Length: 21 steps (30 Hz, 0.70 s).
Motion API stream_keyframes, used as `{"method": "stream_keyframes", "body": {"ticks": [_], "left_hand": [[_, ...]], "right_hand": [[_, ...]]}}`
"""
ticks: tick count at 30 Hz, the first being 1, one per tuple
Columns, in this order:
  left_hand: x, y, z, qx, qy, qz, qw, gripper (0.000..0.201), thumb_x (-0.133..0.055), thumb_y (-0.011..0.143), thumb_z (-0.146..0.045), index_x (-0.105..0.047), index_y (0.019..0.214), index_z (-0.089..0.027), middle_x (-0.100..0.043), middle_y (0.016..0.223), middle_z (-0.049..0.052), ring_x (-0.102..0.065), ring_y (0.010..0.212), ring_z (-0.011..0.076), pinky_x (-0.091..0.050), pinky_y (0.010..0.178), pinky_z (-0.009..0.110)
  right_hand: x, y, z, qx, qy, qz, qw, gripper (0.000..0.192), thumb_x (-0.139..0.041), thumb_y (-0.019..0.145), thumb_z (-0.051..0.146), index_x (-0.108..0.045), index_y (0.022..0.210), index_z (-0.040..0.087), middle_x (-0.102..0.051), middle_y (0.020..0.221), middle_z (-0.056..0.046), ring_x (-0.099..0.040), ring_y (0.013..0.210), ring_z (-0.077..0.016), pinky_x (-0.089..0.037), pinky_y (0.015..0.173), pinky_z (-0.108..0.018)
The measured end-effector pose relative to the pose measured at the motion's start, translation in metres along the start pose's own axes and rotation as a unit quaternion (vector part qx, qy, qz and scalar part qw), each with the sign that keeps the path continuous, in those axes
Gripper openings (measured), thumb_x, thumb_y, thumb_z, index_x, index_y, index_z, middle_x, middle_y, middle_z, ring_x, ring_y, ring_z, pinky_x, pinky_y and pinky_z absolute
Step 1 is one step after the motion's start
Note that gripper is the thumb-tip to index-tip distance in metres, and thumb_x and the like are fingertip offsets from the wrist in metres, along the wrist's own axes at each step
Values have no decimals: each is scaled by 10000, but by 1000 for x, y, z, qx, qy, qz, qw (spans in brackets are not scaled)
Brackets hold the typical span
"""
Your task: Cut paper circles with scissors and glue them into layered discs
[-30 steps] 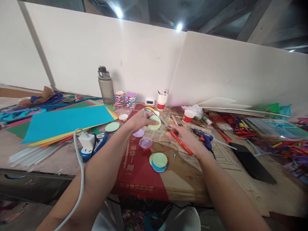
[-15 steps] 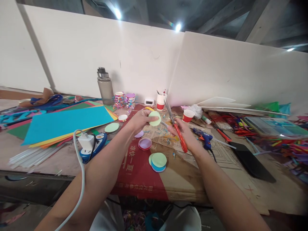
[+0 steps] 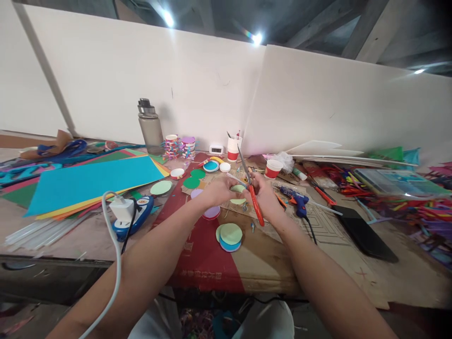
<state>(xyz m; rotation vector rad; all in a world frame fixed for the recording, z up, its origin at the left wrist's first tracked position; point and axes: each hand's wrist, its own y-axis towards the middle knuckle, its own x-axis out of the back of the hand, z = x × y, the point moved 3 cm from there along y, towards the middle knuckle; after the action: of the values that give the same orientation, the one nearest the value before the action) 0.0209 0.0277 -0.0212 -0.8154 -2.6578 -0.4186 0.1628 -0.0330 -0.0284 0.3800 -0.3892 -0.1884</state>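
My left hand (image 3: 221,192) is closed at the left edge of a pale green paper disc (image 3: 238,199). In my right hand (image 3: 265,194) is a pair of scissors (image 3: 255,203), red handles toward me and blades pointing up and away. A thin white stick (image 3: 233,178) slants between the hands; which fingers hold it, I cannot tell. Nearer me lie stacked pale green (image 3: 231,233) and blue discs (image 3: 230,246). A lilac-topped shallow cup piece (image 3: 212,213) is partly hidden under my left wrist.
Coloured paper sheets (image 3: 95,179), a power strip (image 3: 143,209) with a looping white cable, and a bottle (image 3: 151,129) are at left. A paper cup (image 3: 273,168), a glue gun (image 3: 301,205) and a black phone-like slab (image 3: 363,233) are at right. Green discs (image 3: 191,182) lie beyond my left hand.
My left hand has come down and nearer my right hand, with the pale green disc now lower and flatter between them. Green discs and a blue-topped piece behind have come into sight.
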Motion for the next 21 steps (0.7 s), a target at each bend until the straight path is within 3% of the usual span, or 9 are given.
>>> {"method": "stream_keyframes", "body": {"ticks": [3,7,11,15,21], "left_hand": [[-3,-1,-1,19,-18,13,1000,241,-760,606,-364,-707,722,-159,-630,655,-2,-522,614,135,-376,576,244],[-9,-3,-2,34,-151,-32,987,358,-780,600,-446,-709,786,-149,-639,719,13,-492,612,107,-341,555,229],[-16,-5,-1,39,-195,-58,978,400,-798,581,-477,-709,799,-154,-634,712,3,-467,585,86,-319,525,212],[-13,-4,-3,44,-229,-83,969,388,-829,538,-455,-704,751,-156,-646,688,-1,-494,584,89,-342,537,212],[18,-1,-4,51,-320,-185,928,367,-863,501,-364,-697,743,-143,-673,729,24,-523,607,88,-354,545,208]], "right_hand": [[0,2,1,-8,76,-25,997,396,-659,679,298,-496,1033,229,-539,696,52,-487,613,-124,-426,594,-261],[0,5,-3,-32,163,-68,984,433,-722,650,374,-468,977,248,-538,711,50,-491,602,-122,-444,574,-262],[-3,4,-3,-21,206,-81,975,438,-750,642,417,-480,946,253,-592,793,20,-564,700,-144,-495,645,-282],[-5,2,3,4,163,-69,984,418,-711,708,444,-491,1004,247,-591,818,8,-567,722,-147,-503,682,-293],[-2,-2,9,22,-10,-10,1000,358,-601,834,476,-501,1088,243,-612,962,-58,-582,856,-202,-497,788,-358]]}}
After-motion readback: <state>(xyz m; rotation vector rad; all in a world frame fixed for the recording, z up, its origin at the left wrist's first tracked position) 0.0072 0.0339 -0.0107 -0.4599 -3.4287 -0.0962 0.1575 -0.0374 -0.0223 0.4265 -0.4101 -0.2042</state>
